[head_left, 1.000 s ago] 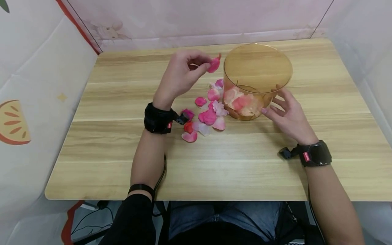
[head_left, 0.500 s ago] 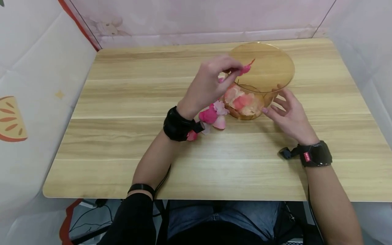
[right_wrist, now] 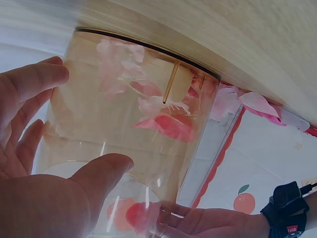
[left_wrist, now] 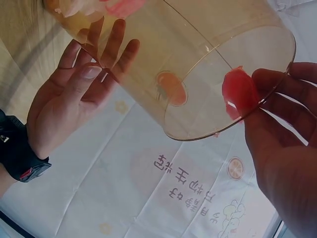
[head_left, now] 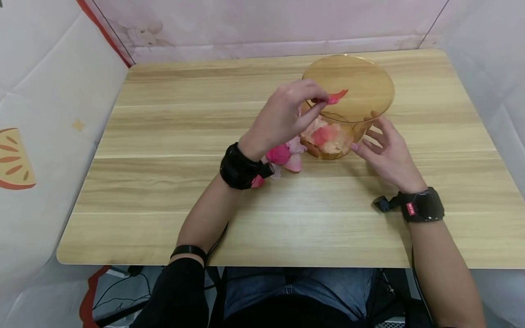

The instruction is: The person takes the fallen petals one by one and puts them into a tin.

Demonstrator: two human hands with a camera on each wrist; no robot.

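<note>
A clear amber cylinder container stands on the wooden table, with pink and red petals at its bottom. My left hand pinches a red petal just over the container's near-left rim; the left wrist view shows that petal at the rim between my fingertips. My right hand rests with fairly straight fingers against the container's right wall, thumb and fingers spread on it. Loose pink petals lie on the table left of the container, partly hidden by my left wrist.
A black band sits on each wrist. Printed fabric walls close in the table on the left, back and right. Bare wood spreads across the front and left of the table.
My left hand has carried the red petal rightward, from left of the container to over its rim. The right hand has stayed against the container's side.
</note>
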